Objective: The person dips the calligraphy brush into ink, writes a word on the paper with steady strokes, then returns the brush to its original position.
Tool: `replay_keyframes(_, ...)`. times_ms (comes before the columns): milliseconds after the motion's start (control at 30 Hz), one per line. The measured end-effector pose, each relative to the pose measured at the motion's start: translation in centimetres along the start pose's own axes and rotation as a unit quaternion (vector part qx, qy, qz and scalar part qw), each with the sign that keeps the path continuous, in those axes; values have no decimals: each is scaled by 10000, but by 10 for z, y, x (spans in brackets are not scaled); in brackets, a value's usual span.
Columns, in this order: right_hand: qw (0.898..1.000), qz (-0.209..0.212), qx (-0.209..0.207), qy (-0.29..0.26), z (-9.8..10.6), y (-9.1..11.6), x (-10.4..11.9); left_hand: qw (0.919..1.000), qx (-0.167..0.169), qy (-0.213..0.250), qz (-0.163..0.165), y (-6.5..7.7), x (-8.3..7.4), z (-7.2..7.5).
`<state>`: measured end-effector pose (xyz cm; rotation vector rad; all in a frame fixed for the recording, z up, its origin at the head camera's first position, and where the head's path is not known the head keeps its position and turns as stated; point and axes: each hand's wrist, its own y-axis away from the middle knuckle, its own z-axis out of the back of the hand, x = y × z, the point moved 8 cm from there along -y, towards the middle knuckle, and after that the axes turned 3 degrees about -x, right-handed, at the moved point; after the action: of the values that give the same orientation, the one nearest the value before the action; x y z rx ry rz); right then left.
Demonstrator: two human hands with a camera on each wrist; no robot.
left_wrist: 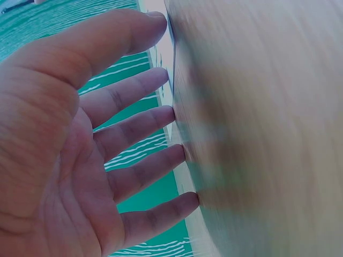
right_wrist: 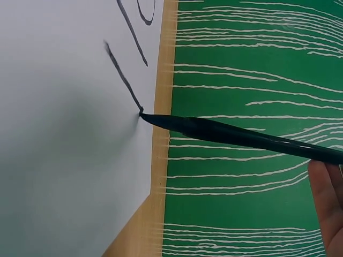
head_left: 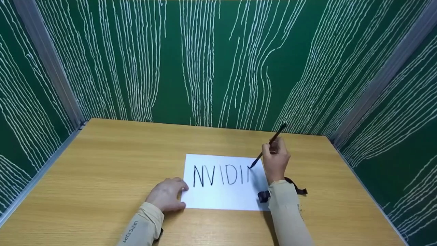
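A white sheet of paper [head_left: 222, 198] lies on the wooden table, with dark letters reading "NVIDI" and then one more upright stroke. My right hand [head_left: 276, 160] holds a slim dark brush [head_left: 277, 134] tilted over the sheet's right part. Its pointed tip touches the paper at the top of that last stroke, as the right wrist view shows the brush [right_wrist: 214, 130] meeting the line's end. At the sheet's left edge rests my left hand [head_left: 165, 194], thumb and fingertips on the paper's border. In the left wrist view its fingers [left_wrist: 144, 174] are spread and nearly straight.
The wooden table [head_left: 112, 164] extends around the sheet. Green panels [head_left: 232, 61] with wavy white lines stand behind it and at both sides, joined by grey corner posts [head_left: 51, 58]. A black strap [head_left: 264, 196] is at my right wrist.
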<state>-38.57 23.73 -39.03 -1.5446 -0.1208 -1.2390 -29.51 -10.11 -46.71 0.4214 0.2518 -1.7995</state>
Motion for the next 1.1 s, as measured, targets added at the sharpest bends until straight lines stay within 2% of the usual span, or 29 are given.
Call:
replay_keyframes(400, 9998, 187, -17, -90, 2, 0, 5, 9998, -152, 8, -150, 2, -2, 2)
replay_keyframes(633, 9999, 15, -33, -119, 4, 0, 4, 9998, -162, -18, -99, 3, -2, 2)
replay_keyframes(800, 9996, 232, -101, 89, 6, -2, 7, 9998, -139, -70, -125, 2, -2, 2)
replay_keyframes(1100, 9993, 200, -109, 292, 9, -2, 9, 9997, -115, -92, -176, 2, -3, 2)
